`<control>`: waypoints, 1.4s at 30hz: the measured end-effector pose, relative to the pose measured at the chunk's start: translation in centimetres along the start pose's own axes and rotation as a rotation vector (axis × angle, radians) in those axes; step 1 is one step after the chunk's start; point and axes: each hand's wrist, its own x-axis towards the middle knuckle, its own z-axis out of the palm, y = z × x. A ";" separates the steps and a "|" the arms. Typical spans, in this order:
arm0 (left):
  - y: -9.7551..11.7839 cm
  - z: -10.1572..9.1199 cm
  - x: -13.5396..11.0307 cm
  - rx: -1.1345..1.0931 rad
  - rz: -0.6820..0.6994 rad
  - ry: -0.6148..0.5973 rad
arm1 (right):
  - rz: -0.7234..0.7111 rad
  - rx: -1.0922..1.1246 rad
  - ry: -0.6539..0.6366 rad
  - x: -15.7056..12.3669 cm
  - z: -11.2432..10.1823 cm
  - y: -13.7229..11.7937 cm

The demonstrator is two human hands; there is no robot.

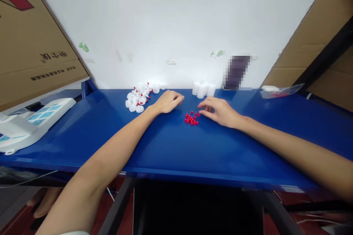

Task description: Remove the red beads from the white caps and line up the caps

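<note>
Small red pieces [191, 119], like tiny caps, lie in a loose cluster on the blue table [165, 147]. Just right of them is my right hand [220, 112], its thumb and fingers apart. One red piece lies by the thumb tip; whether they touch I cannot tell. My left hand [167, 101] rests behind and left of the cluster, fingers curled in; anything inside them is hidden. Left of that hand spreads a pile of white round parts [135, 100], several with red tips. White cylinders [202, 90] stand upright together behind my right hand.
A white wall [171, 25] closes off the back. At the left sit a white device with blue panels [41, 119] and a large cardboard box [35, 33]. A dark phone-like item [236, 71], pixelated, leans on the wall. A clear plastic bag [281, 91] lies at the right.
</note>
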 end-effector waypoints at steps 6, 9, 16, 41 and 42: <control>0.2 0.5 0.0 -0.011 -0.059 -0.087 | -0.044 -0.029 -0.043 -0.1 0.0 0.0; 0.2 0.5 0.0 -0.029 -0.082 -0.114 | -0.003 -0.042 -0.031 -0.3 -0.4 0.0; -0.2 0.5 0.0 -0.095 -0.170 -0.101 | 0.106 -0.150 -0.147 -0.7 -0.9 -0.2; -0.2 1.4 0.6 -0.034 -0.280 -0.026 | -0.016 -0.136 -0.315 0.9 0.4 -2.0; -0.1 1.3 0.6 -0.035 -0.282 -0.028 | -0.018 -0.128 -0.312 1.0 0.4 -2.1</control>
